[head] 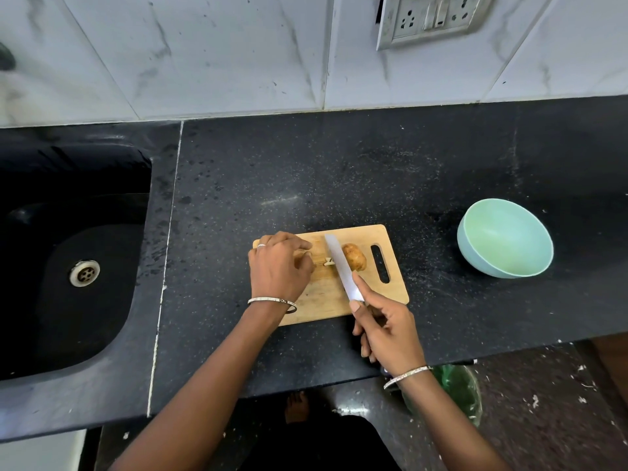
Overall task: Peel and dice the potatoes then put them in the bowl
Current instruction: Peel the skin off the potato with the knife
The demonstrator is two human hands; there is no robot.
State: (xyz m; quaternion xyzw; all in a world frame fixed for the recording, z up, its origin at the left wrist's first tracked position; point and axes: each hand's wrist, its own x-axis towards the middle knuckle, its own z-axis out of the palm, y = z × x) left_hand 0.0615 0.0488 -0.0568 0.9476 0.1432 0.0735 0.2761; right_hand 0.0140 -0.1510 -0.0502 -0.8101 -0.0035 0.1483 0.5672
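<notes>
on the wooden cutting board, near the front edge of the black worktop, the left hand curls its fingers down around a potato piece at the board's left end; most of that piece is hidden. the right hand grips the handle of the knife, forefinger stretched along the blade, which lies aslant across the board. small pale cut bits lie just left of the blade. an unpeeled potato rests just right of it, beside the board's handle slot. the pale green bowl stands well apart towards the worktop's right end. the sink is sunk into its left end.
</notes>
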